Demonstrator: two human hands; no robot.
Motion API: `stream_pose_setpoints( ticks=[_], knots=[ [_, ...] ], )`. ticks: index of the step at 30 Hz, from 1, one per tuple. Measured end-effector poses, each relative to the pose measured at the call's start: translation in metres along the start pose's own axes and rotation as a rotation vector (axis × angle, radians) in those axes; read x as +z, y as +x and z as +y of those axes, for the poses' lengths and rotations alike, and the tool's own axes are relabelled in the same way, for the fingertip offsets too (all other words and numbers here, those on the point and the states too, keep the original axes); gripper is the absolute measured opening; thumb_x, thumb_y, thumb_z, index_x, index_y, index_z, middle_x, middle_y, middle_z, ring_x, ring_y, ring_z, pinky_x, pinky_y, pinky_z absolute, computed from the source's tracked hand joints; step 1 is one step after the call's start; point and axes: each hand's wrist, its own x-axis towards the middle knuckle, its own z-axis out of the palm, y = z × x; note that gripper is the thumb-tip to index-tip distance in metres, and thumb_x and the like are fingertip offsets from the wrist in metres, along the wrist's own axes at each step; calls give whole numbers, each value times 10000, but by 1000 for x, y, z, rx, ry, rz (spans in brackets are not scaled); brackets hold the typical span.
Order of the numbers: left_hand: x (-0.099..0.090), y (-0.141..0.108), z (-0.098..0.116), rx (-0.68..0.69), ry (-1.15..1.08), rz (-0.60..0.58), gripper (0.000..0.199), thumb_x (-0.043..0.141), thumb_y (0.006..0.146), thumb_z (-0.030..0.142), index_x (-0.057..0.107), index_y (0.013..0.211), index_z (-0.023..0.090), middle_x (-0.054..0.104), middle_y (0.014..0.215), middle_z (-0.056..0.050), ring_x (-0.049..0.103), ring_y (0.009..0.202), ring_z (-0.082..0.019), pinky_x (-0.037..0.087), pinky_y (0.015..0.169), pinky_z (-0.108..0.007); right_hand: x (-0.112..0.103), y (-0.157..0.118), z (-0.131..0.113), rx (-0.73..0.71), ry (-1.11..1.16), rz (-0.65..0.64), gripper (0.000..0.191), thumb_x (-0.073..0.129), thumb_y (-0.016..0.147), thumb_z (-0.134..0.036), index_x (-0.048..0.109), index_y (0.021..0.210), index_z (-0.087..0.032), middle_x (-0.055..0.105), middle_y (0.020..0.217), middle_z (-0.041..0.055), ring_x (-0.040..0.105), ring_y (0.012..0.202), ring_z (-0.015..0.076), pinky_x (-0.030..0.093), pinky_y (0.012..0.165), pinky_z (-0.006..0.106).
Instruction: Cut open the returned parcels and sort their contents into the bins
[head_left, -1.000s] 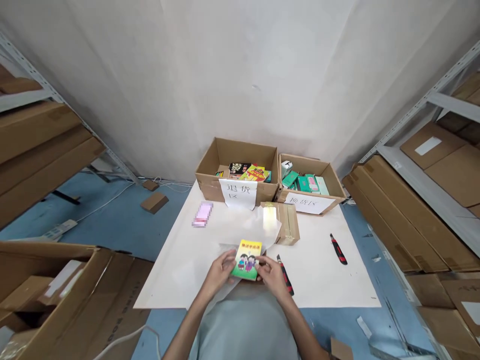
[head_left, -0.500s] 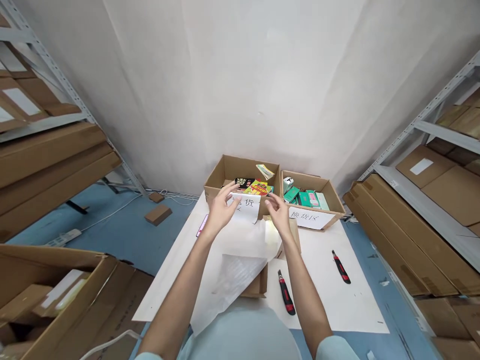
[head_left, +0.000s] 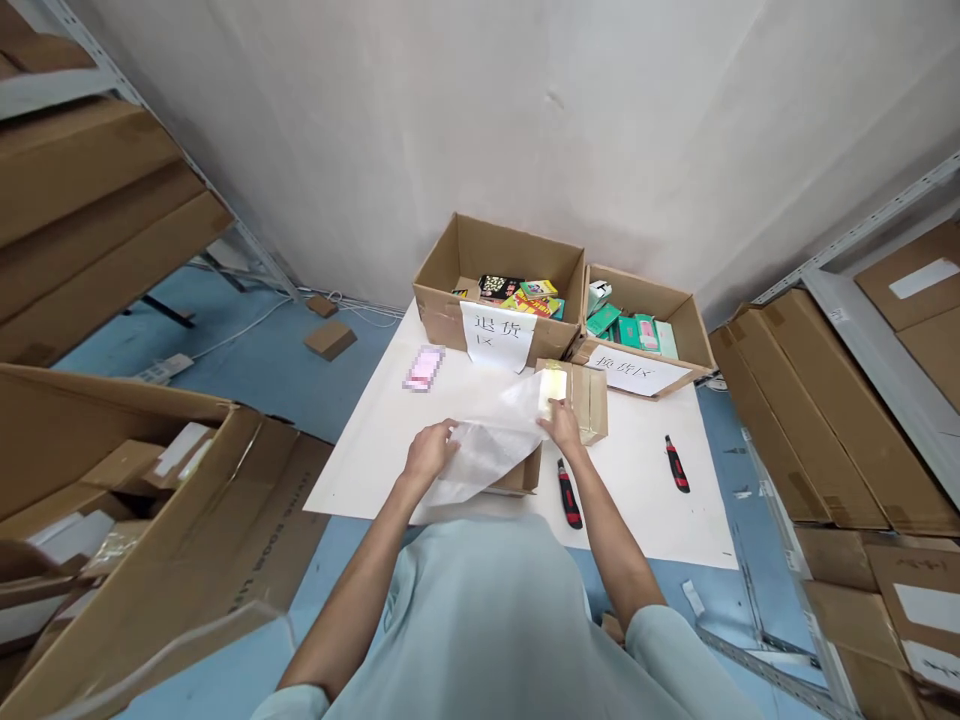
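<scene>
pale wall behind; long cartons by right rack; power strip and brown block on blue floor, left.

Forearms angled forward and inward; left grip seemingly pinched, right grip curled.

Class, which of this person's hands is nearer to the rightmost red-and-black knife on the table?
Right. The right hand is left of that knife, by the right side of the wrap; the left hand is farther left, at the wrap's left side.
</scene>
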Motion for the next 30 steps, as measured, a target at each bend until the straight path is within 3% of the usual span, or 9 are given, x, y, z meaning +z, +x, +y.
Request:
stream_pose_setpoints(
  ticks=[4,6,9,11,15,17,22,27,30],
  knots=[
    [-7,-1,5,40,-30,101,393,622,974,183,787,1330,192,827,1243,-142,760,1208,-343,557,1024,-400,-1,3,2,-49,50,-17,247,752,956,-189,813,1184,-117,751,1266,157,698,1165,250,493,1102,316],
    [-15,-1,9,87,-98,175,304,636,972,217,827,1209,212,833,1203,-127,778,1113,-332,569,1006,-411,-6,0,0,-66,88,-2,207,683,991,-193,822,1129,-124,775,1176,145,707,1095,249,520,1078,348],
    [-30,0,24,114,-330,273,196,696,940,308,839,1052,234,839,1103,-88,785,920,-284,604,942,-407,-16,-11,-11,-109,192,59,323,590,1062,-304,794,1241,-128,770,1193,144,709,1071,238,561,1050,361],
    [-39,3,41,115,-578,284,223,759,892,391,826,1020,222,833,1024,-73,781,823,-254,632,861,-392,-23,-24,-24,-200,400,98,429,622,1055,-451,768,1325,-151,757,1221,135,711,1067,234,595,1009,361],
    [-53,9,81,176,-977,197,476,900,764,562,791,1022,178,810,961,-69,785,784,-224,674,797,-372,-35,-53,-60,-395,788,32,830,918,785,-625,698,1491,-248,713,1245,81,701,1041,225,628,991,381],
    [-57,9,99,217,-1055,159,539,939,723,594,780,1012,168,816,1005,-78,791,831,-224,688,829,-376,-40,-66,-76,-425,830,0,839,948,739,-644,723,1455,-270,699,1187,55,687,1006,212,630,977,376],
    [-63,3,121,322,-982,9,566,892,790,544,791,1180,147,817,1162,-134,801,948,-262,684,884,-408,-56,-86,-97,-417,879,40,432,841,862,-634,819,1015,-230,685,1006,33,658,888,198,616,839,342],
    [-74,-9,124,589,-670,119,382,827,840,437,817,1159,227,618,1600,-144,613,1477,-347,541,1209,-491,-72,-99,-89,-441,1022,3,321,851,865,-535,798,961,-234,671,980,23,672,907,203,610,827,338],
    [-83,-18,126,594,-666,-28,405,816,863,423,796,1216,225,708,1485,-125,660,1415,-329,509,1237,-490,-79,-105,-82,-454,1085,-33,334,881,847,-538,764,946,-242,672,971,17,682,969,213,627,881,350]
  ],
)
